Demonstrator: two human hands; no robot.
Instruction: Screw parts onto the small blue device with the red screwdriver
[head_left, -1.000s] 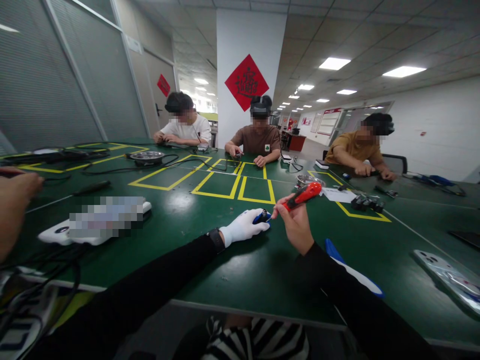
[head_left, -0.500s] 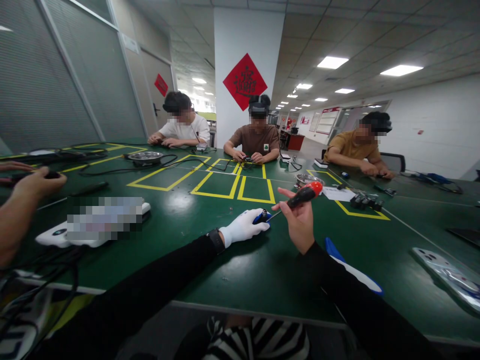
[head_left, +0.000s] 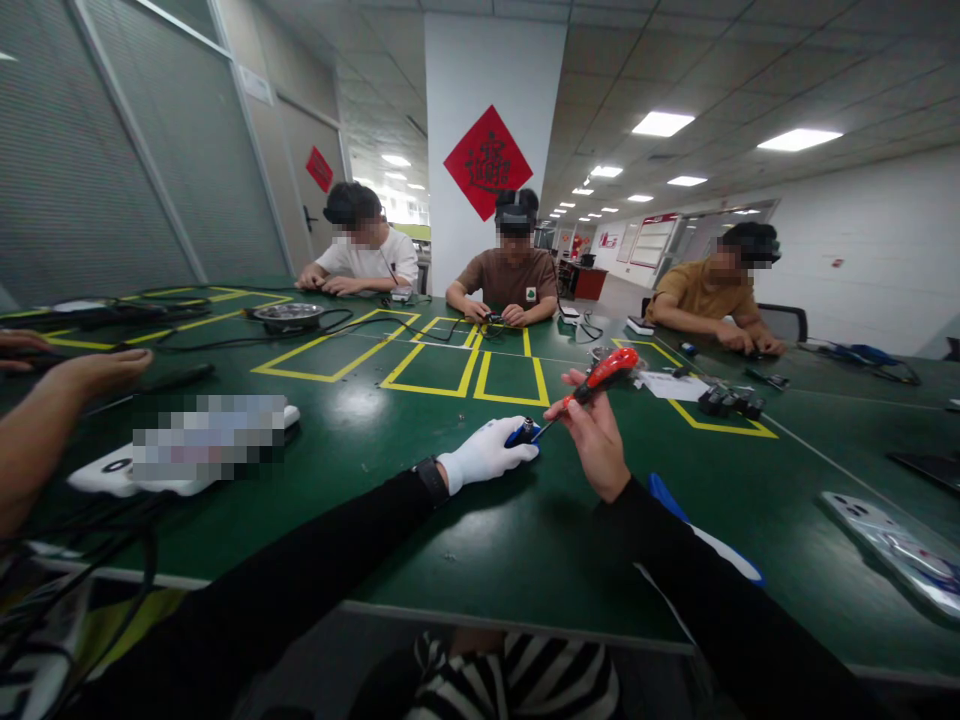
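Note:
My left hand [head_left: 484, 457], in a white glove with blue fingertips, rests on the green table and grips a small black part [head_left: 529, 428] with a metallic-looking top. Its exact kind is too small to make out. A red and black screwdriver [head_left: 600, 379] is in my bare right hand [head_left: 598, 440], with fingers and thumb around the front of its handle. The shaft slants down to the left, and its tip meets the small part or lies right beside it; the contact point is hidden by the glove's fingers.
A blue and white glove [head_left: 705, 530] lies right of my right forearm, with a phone [head_left: 892, 550] farther right. Several black parts [head_left: 731, 402] sit beside white paper [head_left: 671, 386]. A white device [head_left: 202, 450] is at left, near a neighbour's hand [head_left: 97, 385]. Three people sit opposite.
The screwdriver handle has turned, showing more red now. My right fingers have shifted and curled closer round it. My left hand stays in place; the neighbour's hand at left has moved slightly.

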